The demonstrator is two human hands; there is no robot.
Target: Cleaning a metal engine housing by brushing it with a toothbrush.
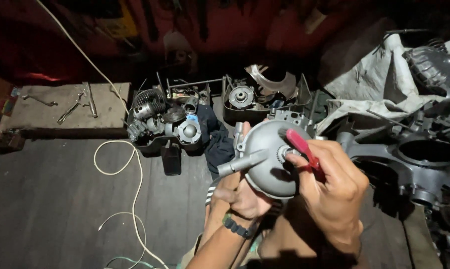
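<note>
Left grip [245, 197] clenched under the grey engine cover [270, 154], holding it up; right grip [329, 187] grasps a red-handled tool [302, 147], tip against the cover's centre.

The right hand [329, 187] covers the near end of the red-handled tool [300, 145], and where the tool's tip meets the grey engine cover [267, 144] is too small to make out. The left hand [245, 197] hides the cover's lower edge. The dark engine casing [424, 159] runs off the right edge, and the wall behind is lost in shadow.
</note>
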